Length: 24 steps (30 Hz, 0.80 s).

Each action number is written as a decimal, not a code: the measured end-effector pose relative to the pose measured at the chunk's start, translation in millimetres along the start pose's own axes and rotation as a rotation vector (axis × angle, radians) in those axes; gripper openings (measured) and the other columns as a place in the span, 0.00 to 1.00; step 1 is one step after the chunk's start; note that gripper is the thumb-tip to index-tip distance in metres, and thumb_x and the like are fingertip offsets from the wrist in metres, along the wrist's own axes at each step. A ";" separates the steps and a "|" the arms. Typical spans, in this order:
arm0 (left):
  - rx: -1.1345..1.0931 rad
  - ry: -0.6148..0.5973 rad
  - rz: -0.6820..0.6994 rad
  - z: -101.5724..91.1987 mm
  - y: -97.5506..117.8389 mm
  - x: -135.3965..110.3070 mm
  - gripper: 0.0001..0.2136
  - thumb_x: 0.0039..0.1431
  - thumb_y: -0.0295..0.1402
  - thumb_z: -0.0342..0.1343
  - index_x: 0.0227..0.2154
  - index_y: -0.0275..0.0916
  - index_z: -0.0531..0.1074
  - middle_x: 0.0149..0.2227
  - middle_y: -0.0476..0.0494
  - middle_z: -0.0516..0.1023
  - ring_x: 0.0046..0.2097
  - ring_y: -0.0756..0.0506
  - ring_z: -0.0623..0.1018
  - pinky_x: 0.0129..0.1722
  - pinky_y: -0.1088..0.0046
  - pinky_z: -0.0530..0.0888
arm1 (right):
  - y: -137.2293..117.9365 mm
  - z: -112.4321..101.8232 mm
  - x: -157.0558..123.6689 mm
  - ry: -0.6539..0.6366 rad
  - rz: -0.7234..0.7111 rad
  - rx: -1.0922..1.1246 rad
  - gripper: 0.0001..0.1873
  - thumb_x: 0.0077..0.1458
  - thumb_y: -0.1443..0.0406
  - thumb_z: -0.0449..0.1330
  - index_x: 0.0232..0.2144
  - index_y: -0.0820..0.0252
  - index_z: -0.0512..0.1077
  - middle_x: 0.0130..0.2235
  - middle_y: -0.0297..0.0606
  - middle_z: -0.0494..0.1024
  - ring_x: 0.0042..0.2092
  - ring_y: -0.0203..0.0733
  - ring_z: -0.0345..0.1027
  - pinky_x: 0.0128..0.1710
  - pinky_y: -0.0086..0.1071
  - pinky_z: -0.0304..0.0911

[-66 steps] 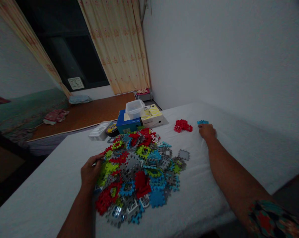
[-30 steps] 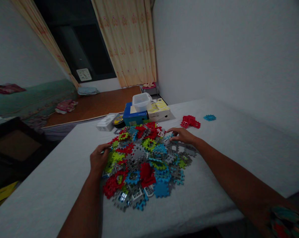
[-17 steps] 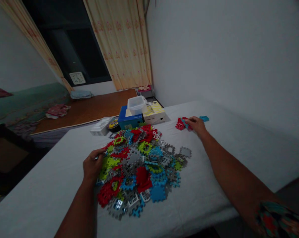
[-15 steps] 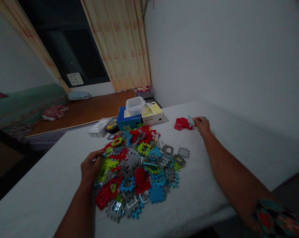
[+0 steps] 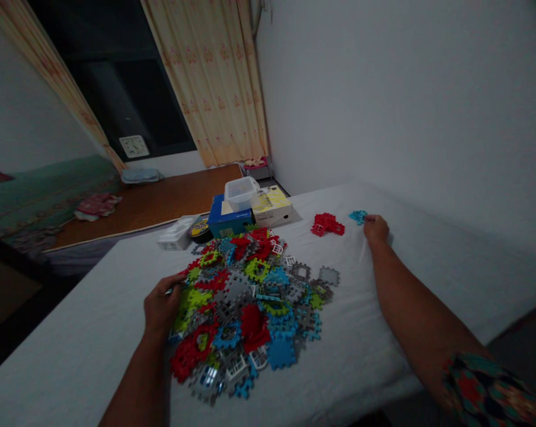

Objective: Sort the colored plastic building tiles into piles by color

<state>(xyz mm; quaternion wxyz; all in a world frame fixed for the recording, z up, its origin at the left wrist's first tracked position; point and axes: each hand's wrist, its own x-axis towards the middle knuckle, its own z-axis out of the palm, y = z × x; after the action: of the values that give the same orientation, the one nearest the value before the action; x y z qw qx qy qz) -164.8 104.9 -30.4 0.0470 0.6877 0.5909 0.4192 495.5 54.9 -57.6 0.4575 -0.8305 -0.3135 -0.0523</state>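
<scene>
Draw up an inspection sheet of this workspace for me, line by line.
Surface: white cloth, slightly wrinkled.
Job's things: mixed-colour pile; red pieces and blue pieces lie apart from it, to the right.
Clutter: blue box, clear container, yellow-and-white box, white box and round tin, beyond the pile.
Hands: left hand at the pile's left edge, right hand at the blue pieces; grips unclear.
Cables: none clearly seen.
Surroundings: curtain, clock, pale wall.

Dim light across a plain pale wall (image 5: 405, 107) on the right. At the back, a dark window (image 5: 152, 95) between yellowish patterned curtains (image 5: 219, 89), with a white clock (image 5: 134, 146) at the bottom. Below, a brown mat (image 5: 174, 198) and folded blue cloth (image 5: 140, 175); in the corner, a pink-topped stool (image 5: 255, 162).
</scene>
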 end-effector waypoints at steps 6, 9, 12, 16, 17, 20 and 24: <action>-0.024 0.024 0.031 -0.4 3.5 -1.6 0.14 0.52 0.38 0.50 0.35 0.42 0.80 0.39 0.47 0.83 0.43 0.42 0.81 0.49 0.65 0.76 | -26.3 5.5 -20.3 -0.104 -0.094 -0.071 0.21 0.50 0.73 0.54 0.46 0.65 0.77 0.46 0.52 0.79 0.51 0.53 0.71 0.53 0.45 0.63; -0.034 0.023 0.040 -0.4 5.7 -1.6 0.14 0.52 0.38 0.50 0.35 0.42 0.80 0.39 0.47 0.83 0.42 0.43 0.81 0.48 0.66 0.76 | -61.5 5.4 -41.2 -0.261 -0.374 0.079 0.17 0.55 0.67 0.54 0.44 0.62 0.77 0.45 0.47 0.80 0.48 0.49 0.72 0.51 0.41 0.65; -0.025 0.021 0.029 -0.1 7.3 -1.7 0.14 0.53 0.38 0.50 0.35 0.42 0.79 0.39 0.47 0.83 0.41 0.44 0.81 0.47 0.67 0.76 | -104.2 4.5 -78.0 -0.694 -0.607 0.294 0.14 0.57 0.59 0.58 0.40 0.60 0.78 0.39 0.42 0.81 0.38 0.43 0.74 0.42 0.36 0.68; -0.034 0.023 0.026 0.3 7.8 -2.9 0.14 0.53 0.37 0.50 0.35 0.41 0.79 0.39 0.47 0.83 0.42 0.44 0.80 0.48 0.66 0.76 | -150.2 -2.4 -140.1 -1.125 -0.774 0.438 0.21 0.53 0.51 0.64 0.44 0.59 0.78 0.41 0.40 0.81 0.38 0.41 0.73 0.39 0.32 0.68; -0.036 0.026 0.028 0.4 7.7 -3.3 0.14 0.53 0.37 0.50 0.35 0.41 0.79 0.39 0.47 0.83 0.43 0.43 0.80 0.49 0.66 0.76 | -157.6 -4.9 -153.3 -1.165 -0.813 0.448 0.25 0.50 0.51 0.67 0.46 0.58 0.77 0.44 0.40 0.80 0.41 0.41 0.73 0.41 0.32 0.67; -0.044 0.028 0.030 0.6 7.9 -4.0 0.14 0.53 0.37 0.50 0.35 0.41 0.79 0.39 0.46 0.82 0.43 0.44 0.80 0.49 0.65 0.75 | -169.2 -11.0 -177.8 -1.256 -0.895 0.453 0.27 0.50 0.52 0.68 0.50 0.57 0.75 0.50 0.41 0.78 0.48 0.44 0.72 0.46 0.34 0.66; -0.060 0.019 0.036 0.3 10.4 -4.0 0.13 0.53 0.37 0.50 0.35 0.41 0.79 0.38 0.47 0.82 0.41 0.44 0.80 0.48 0.66 0.76 | -166.6 -10.7 -176.0 -1.299 -0.856 0.443 0.20 0.57 0.55 0.62 0.48 0.58 0.76 0.47 0.39 0.79 0.45 0.42 0.73 0.44 0.33 0.66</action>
<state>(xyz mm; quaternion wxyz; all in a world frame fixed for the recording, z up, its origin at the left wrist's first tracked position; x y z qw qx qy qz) -156.4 98.6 -26.9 0.0546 0.6926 0.5659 0.4439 262.4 27.3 3.9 0.2783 -0.3931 -0.8104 0.3335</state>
